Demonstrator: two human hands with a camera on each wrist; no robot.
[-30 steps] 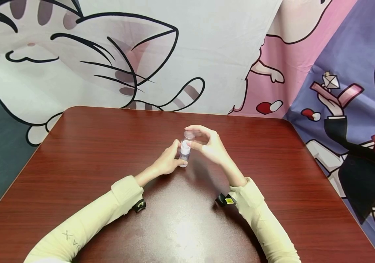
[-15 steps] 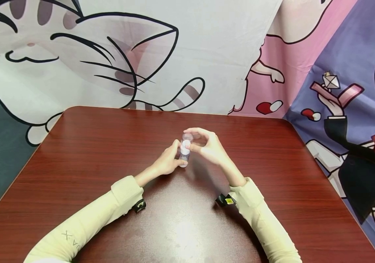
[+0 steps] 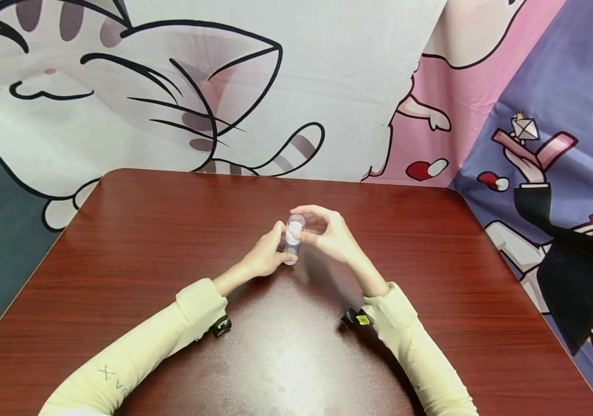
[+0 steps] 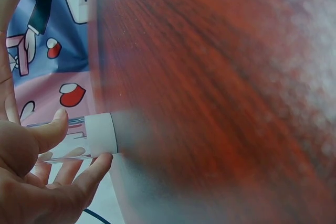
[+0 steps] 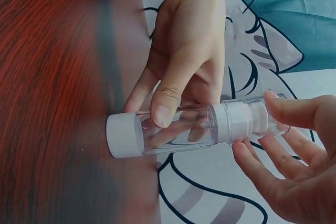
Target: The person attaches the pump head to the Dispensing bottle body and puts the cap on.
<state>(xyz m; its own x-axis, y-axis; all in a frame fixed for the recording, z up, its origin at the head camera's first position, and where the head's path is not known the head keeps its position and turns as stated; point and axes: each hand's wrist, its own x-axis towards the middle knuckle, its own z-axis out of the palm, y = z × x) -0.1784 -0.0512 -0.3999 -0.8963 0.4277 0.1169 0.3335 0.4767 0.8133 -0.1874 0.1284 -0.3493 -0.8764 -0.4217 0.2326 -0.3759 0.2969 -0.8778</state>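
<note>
A clear pump bottle (image 5: pixel 177 141) with a white base (image 5: pixel 124 135) and white pump collar (image 5: pixel 232 122) stands upright on the table, its base touching or nearly touching the surface. My left hand (image 3: pixel 262 254) grips the lower body between thumb and fingers. The left wrist view shows the white base (image 4: pixel 101 134) near the fingertips. My right hand (image 3: pixel 334 234) pinches a clear cap (image 5: pixel 274 123) between thumb and fingers. That cap surrounds the white pump head at the bottle's top. Whether it is fully seated I cannot tell.
The reddish-brown wooden table (image 3: pixel 171 219) extends around both hands. Behind it hangs a cartoon-printed cloth (image 3: pixel 358 75), which continues along the right side. Black wrist cameras (image 3: pixel 220 326) sit under both cuffs.
My right hand has come down slightly with the clear cap, which now sits lower over the pump head. My left hand and the bottle body have stayed in place.
</note>
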